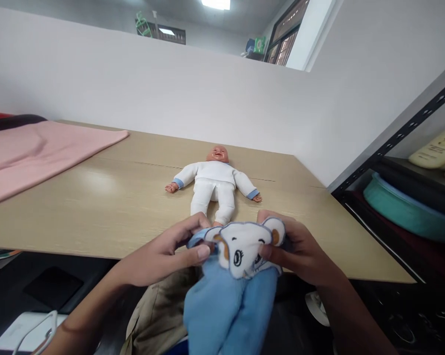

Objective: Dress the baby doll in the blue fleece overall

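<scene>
1. Head view: left hand (166, 254) and right hand (304, 246) pinch a blue garment (226, 305) at the near edge of the wood-toned counter (96, 217).
2. A white-clothed doll (215, 172) lies there; pink cloth (48, 153), left.
3. Right, shelving (403, 129) holds a teal basin (407, 209).
4. Behind, a white wall (152, 88); beyond, a ceiling light (215, 4).

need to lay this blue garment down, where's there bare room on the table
Bare tabletop lies between the pink cloth and the doll, and between the doll and the shelf rack. The front middle is crowded, where the left hand and right hand hold the blue garment.
</scene>
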{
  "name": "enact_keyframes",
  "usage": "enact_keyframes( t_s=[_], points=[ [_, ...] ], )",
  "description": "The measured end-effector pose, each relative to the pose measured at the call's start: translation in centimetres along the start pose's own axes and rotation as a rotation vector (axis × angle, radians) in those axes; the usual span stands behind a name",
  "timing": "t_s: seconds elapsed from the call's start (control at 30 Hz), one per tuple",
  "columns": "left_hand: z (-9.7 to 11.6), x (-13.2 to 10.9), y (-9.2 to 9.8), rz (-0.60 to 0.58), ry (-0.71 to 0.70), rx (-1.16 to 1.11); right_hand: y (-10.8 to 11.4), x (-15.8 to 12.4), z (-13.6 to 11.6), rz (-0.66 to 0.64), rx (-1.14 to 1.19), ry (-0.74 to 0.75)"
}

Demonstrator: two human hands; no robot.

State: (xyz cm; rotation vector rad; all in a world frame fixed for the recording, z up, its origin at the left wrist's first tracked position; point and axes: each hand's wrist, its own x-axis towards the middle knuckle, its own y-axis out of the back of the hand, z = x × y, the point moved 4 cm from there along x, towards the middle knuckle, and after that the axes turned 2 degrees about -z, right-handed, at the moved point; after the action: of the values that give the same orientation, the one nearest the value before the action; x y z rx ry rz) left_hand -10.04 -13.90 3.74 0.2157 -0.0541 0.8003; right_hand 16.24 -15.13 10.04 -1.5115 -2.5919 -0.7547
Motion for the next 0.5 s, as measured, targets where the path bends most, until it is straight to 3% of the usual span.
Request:
enact_keyframes(
  t_s=[0.13, 0.23, 0.5],
  points=[
    [0.9, 2.1, -0.1, -0.078, 0.065, 0.146, 0.6, 1.6, 0.4, 0.084, 0.000, 0.004],
    [1.3, 3.7, 0.2, -0.029, 0.025, 0.188, 1.2, 3.0, -0.1, 0.090, -0.076, 0.040],
    [-0.1, 5.5, 1.8, -0.100, 0.141, 0.222, 3.7, 4.9, 0.4, -0.099, -0.082, -0.140]
  ],
)
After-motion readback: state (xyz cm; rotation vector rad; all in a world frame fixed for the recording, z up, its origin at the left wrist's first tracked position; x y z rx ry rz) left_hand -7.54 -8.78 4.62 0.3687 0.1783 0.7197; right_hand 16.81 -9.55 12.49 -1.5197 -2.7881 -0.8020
